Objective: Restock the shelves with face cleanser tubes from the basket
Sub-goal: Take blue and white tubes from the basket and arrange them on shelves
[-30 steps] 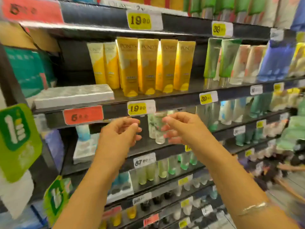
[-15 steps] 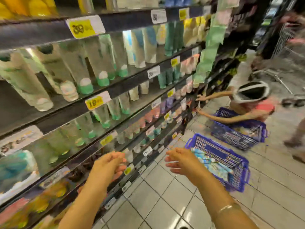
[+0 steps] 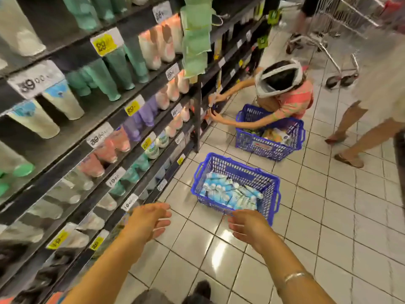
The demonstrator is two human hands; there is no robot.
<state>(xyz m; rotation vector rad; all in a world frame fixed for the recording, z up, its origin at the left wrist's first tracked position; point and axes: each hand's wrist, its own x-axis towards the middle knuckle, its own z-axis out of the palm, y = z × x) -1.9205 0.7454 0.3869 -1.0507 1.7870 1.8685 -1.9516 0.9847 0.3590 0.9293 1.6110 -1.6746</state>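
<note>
Blue plastic is what I am steering toward: the basket point(image 3: 235, 185) is sitting on the tiled floor point(image 3: 306, 216), ahead of both hands and a little to the right, with its near rim just beyond my fingertips. Inside it the face cleanser tubes point(image 3: 230, 194) are lying in a loose white and pale-blue heap, most with their long axes running roughly across the basket from left to right, though the blur is making single tubes hard to separate. My right hand point(image 3: 249, 227) is hanging nearer, almost over the near rim, fingers spread loosely and holding nothing. My left hand point(image 3: 146, 222) is reaching forward well apart from it, closer to the shelves point(image 3: 109, 132), also relaxed and carrying nothing. I am judging that the right should go in first, coming down over the rim, since nothing is lying between it and the tubes.

The shelves are running along my left, filled with upright tubes in green, pink and purple behind price tags point(image 3: 107, 43). Farther down the aisle a crouching person point(image 3: 282, 93) is working at a low shelf beside a second blue basket point(image 3: 269, 137), and another person's legs point(image 3: 359, 137) are passing on the right, near a shopping trolley point(image 3: 335, 36). None of these is standing in my way.
</note>
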